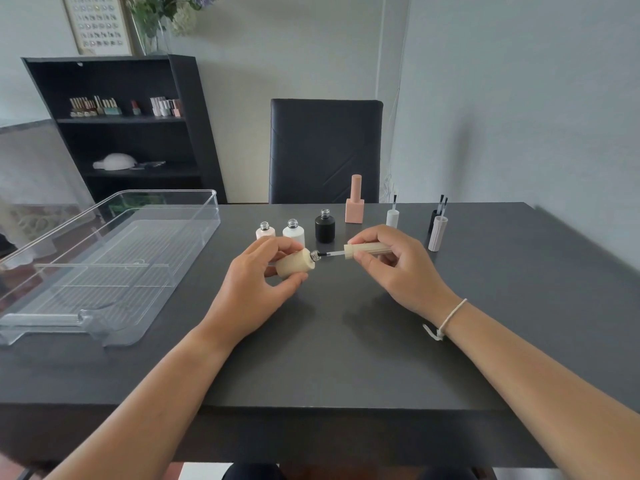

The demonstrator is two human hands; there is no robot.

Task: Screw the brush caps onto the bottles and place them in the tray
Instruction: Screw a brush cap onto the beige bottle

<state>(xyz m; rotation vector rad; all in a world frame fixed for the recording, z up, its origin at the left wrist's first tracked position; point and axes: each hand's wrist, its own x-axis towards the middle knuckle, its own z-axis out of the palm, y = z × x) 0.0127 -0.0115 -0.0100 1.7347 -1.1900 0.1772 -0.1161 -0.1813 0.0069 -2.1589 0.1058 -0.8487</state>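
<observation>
While no bottle yet lies in the tray point(104, 258), progress reads as follows.
Completed: pink bottle point(354, 202), beyond the right hand, stands capped.
In hand: cream bottle point(294, 267), tipped sideways, gripped by left hand point(258, 278); cream brush cap point(367, 251) pinched by right hand point(391, 268), brush tip at the bottle neck, cap apart from it, not yet threaded.
Remaining: three open bottles point(292, 232) just beyond the left hand; loose caps point(437, 233) beyond the right hand.
Tray: well left of the left hand.
</observation>
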